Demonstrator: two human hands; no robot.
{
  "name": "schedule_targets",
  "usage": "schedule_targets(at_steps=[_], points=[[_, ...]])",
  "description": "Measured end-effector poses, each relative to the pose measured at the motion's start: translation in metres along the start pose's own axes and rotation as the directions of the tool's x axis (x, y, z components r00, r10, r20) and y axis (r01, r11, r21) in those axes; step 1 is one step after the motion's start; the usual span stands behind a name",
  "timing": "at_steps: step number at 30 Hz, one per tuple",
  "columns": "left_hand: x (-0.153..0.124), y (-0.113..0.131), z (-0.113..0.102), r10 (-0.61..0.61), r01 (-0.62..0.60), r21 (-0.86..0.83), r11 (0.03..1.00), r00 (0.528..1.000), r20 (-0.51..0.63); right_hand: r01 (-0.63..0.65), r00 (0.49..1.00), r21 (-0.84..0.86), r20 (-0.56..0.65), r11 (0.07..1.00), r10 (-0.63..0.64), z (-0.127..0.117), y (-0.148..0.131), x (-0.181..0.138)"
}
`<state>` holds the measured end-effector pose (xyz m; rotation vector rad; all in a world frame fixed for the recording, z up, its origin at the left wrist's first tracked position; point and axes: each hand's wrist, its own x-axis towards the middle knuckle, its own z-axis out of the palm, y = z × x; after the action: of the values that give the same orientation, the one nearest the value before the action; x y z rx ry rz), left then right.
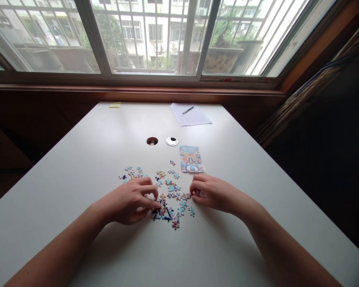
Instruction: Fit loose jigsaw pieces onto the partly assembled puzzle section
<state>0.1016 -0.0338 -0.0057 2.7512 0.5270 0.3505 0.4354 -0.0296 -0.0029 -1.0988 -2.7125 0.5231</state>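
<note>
A partly joined section of a jigsaw puzzle (165, 214), with dark blue lines and bright colours, lies on the white table. My left hand (137, 200) is at its upper left, thumb and bent index finger pressed against its edge. To the right, my right hand (208, 191) has its fingers curled into a pinch on a small jigsaw piece (186, 196) at the edge of the loose ones. Loose jigsaw pieces (171, 185) are scattered between and beyond both hands. Part of the pile at left is hidden behind my left hand.
A colourful picture sheet (192, 158) lies beyond my right hand. Farther back are a round table hole (152, 141), a silver ring cover (172, 141), and paper (191, 114) with a pen (188, 110) on it. A yellow note (115, 105) sits near the far edge, below the window.
</note>
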Motion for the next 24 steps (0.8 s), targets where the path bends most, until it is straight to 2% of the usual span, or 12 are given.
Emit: schedule_targets(at_steps=[5, 12, 24], points=[[0.000, 0.000, 0.000, -0.001, 0.001, -0.002, 1.000, 1.000, -0.012, 0.120, 0.992, 0.021, -0.037, 0.993, -0.119, -0.005, -0.014, -0.003], [0.000, 0.000, 0.000, -0.016, 0.016, 0.001, 1.000, 1.000, 0.001, 0.123, 0.979, 0.104, 0.148, 0.987, -0.138, -0.001, -0.037, -0.001], [0.000, 0.000, -0.001, -0.017, 0.017, 0.003, 1.000, 1.000, 0.008, -0.046, 0.973, 0.277, 0.229, 0.960, -0.019, -0.019, -0.003, -0.012]])
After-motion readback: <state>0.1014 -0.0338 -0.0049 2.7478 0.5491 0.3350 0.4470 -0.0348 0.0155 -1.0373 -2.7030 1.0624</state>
